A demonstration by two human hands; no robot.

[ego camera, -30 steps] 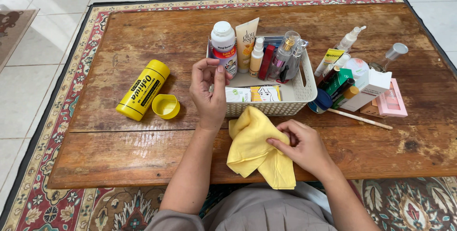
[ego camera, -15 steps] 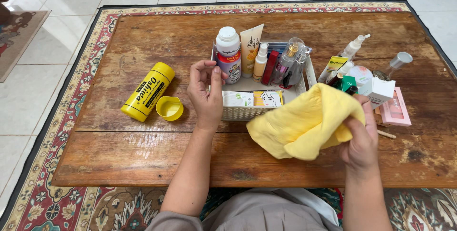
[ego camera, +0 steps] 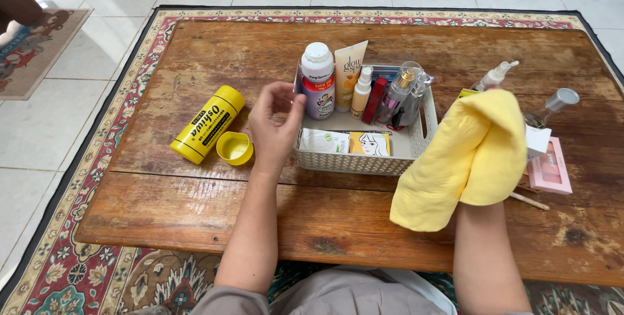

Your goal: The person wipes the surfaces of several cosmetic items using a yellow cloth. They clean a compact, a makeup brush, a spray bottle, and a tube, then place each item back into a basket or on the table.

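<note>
Worn brown wood fills most of the frame, a low table (ego camera: 195, 224) standing on a patterned red rug (ego camera: 78, 269) over pale floor tiles. At centre, the fingers of the left hand (ego camera: 276, 126) are loosely curled, thumb toward fingertips, pinching nothing I can make out, just beside the left wall of the white basket (ego camera: 351, 162). That hand has barely moved in the last second. The right hand (ego camera: 497, 139) has: it lay low on the table with the yellow cloth (ego camera: 468, 159) and has now swung to the right of the frame and lifted, the cloth draped over it so its fingers are hidden; I cannot tell their grip. Bottles and tubes stand in the basket. Left of centre lie a yellow canister (ego camera: 207, 125) and its yellow cap (ego camera: 234, 147). A pink case (ego camera: 551, 167) sits far right.
</note>
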